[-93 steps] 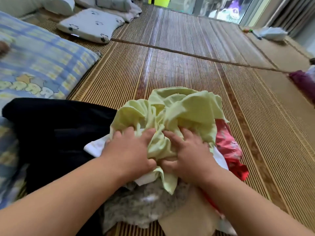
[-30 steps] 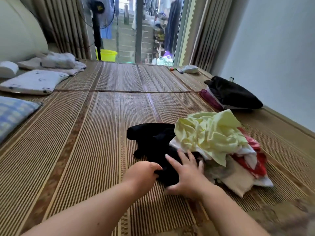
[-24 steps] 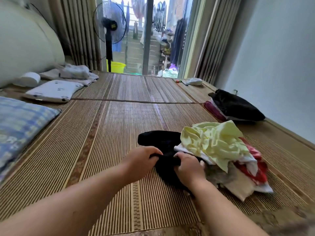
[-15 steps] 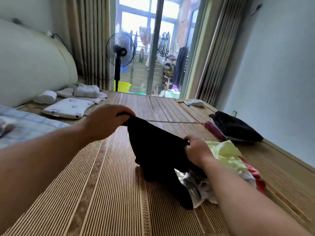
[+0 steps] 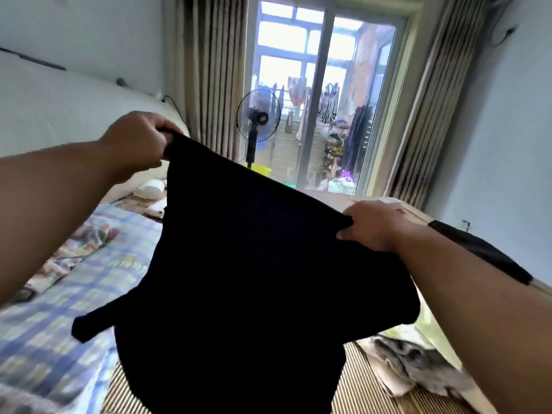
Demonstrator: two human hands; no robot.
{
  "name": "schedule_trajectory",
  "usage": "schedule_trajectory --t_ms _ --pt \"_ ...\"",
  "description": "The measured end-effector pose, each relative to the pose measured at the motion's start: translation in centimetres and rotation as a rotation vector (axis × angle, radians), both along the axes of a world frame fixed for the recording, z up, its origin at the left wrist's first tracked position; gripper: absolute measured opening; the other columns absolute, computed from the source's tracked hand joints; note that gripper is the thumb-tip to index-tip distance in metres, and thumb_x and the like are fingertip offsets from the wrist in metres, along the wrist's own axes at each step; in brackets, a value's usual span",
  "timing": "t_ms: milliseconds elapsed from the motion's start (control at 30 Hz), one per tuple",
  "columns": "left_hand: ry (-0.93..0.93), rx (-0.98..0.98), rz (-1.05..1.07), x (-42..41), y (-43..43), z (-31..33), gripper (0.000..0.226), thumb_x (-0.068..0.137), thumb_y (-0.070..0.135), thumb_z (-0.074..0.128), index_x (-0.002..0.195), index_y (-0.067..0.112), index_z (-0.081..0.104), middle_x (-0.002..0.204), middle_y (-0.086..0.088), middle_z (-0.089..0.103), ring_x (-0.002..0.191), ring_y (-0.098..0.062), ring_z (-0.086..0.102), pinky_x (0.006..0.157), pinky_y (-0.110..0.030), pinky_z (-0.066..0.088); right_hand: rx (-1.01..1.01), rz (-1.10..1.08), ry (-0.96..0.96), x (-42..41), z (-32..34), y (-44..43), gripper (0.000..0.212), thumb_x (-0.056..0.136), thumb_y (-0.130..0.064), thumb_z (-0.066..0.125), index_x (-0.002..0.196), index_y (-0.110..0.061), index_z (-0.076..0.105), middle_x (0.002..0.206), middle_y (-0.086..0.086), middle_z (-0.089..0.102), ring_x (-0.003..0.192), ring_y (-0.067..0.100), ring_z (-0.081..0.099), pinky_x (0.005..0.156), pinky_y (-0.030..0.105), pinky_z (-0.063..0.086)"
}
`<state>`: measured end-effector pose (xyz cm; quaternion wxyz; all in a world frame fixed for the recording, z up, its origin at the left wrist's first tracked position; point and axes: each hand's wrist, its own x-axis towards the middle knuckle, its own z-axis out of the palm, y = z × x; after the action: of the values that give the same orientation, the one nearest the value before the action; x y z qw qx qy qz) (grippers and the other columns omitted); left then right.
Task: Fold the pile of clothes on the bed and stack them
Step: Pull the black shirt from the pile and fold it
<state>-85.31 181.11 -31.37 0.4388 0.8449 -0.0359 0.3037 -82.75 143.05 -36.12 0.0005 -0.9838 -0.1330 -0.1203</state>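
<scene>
A: Where is the garment, and how do the hands hold it?

B: The black garment is lifted in the air in front of the person, above the bamboo mat. The left hand, at about 10 o'clock in the view, is closed, and its fingers pinch one top corner. The right hand, at about 3 o'clock, is also closed and pinches the other top corner. No finger is released.

A: Which way does the cloth lie from the fingers?

B: It hangs down from both hands, toward 6 o'clock. The held edge runs as a slope from 10 o'clock down to 3 o'clock, because the left hand is higher. I judge that the long axis is vertical, from this edge to the bottom, which is cut off by the frame. One narrow piece, perhaps a sleeve, sticks out toward 8 o'clock.

A: Which hand is nearer to the pile?

B: The right one. The pile of clothes lies at about 5 o'clock, under the right forearm.

A: And the count?

B: Two hands, one garment held, one pile with at least two or three pieces visible; I cannot count more exactly. One checked blanket is on the left, and one dark bundle is on the far right.
</scene>
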Motion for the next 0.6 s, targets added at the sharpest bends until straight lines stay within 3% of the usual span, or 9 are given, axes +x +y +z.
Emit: schedule_trajectory --t_ms 100,233,300,367,433,533,600 --pt "0.023 0.0 0.033 0.1 1.0 0.3 0.028 0.094 0.01 0.049 0.078 0.026 0.065 0.082 -0.003 0.065 0.07 -0.015 0.062 0.043 -0.014 0.049 0.163 -0.043 0.099 0.3 -1.1 -0.9 0.018 0.084 -0.038 0.069 0.075 -0.028 0.057 0.07 -0.013 0.054 0.069 0.01 0.054 0.059 0.025 0.036" --pt "0.024 0.013 0.085 0.4 1.5 0.3 0.024 0.095 0.008 0.048 0.087 0.022 0.065 0.083 -0.004 0.064 0.068 -0.013 0.061 0.04 -0.013 0.048 0.468 -0.004 0.124 0.1 -1.2 -1.8 0.016 0.083 -0.022 0.073 0.069 -0.025 0.066 0.047 -0.017 0.06 0.054 0.004 0.058 0.053 0.021 0.04" --pt "0.001 0.015 0.113 0.8 1.6 0.2 0.021 0.095 0.008 0.048 0.096 0.019 0.066 0.083 -0.006 0.063 0.066 -0.014 0.059 0.04 -0.011 0.045 0.775 0.119 0.245 -0.2 -0.8 -1.9 0.01 0.085 -0.011 0.068 0.082 -0.02 0.07 0.057 -0.015 0.066 0.057 0.004 0.063 0.052 0.016 0.045" --pt "0.023 0.062 0.133 1.4 2.1 -0.1 0.021 0.094 0.007 0.053 0.105 0.015 0.068 0.088 -0.01 0.065 0.074 -0.02 0.061 0.056 -0.013 0.049 0.953 0.219 0.414 -0.5 -0.3 -2.1 0.011 0.084 -0.006 0.066 0.092 -0.013 0.069 0.072 -0.006 0.071 0.064 0.009 0.067 0.054 0.014 0.048" --pt "0.167 0.171 0.161 2.0 2.9 -1.1 0.025 0.091 0.004 0.058 0.112 0.012 0.068 0.097 -0.016 0.066 0.084 -0.029 0.06 0.069 -0.023 0.047 0.761 0.174 0.425 -0.4 -0.4 -2.5 0.01 0.08 -0.009 0.073 0.086 -0.016 0.069 0.07 -0.007 0.07 0.065 0.008 0.067 0.054 0.014 0.047" --pt "0.458 0.244 0.073 3.2 3.6 -4.4 0.017 0.083 0.001 0.067 0.097 0.007 0.075 0.08 -0.018 0.071 0.067 -0.026 0.058 0.052 -0.02 0.038 0.364 -0.036 0.416 1.2 -2.1 -3.5 0.016 0.072 -0.024 0.081 0.085 -0.024 0.071 0.075 -0.008 0.072 0.071 0.008 0.068 0.061 0.02 0.048" --pt "0.601 0.227 0.009 4.2 3.7 -7.2 0.012 0.075 -0.003 0.071 0.082 0.004 0.076 0.074 -0.016 0.072 0.07 -0.028 0.063 0.06 -0.023 0.045 0.325 -0.123 0.449 2.3 -4.0 -4.0 0.013 0.071 -0.022 0.081 0.079 -0.02 0.071 0.071 -0.004 0.069 0.068 0.013 0.065 0.058 0.02 0.046"
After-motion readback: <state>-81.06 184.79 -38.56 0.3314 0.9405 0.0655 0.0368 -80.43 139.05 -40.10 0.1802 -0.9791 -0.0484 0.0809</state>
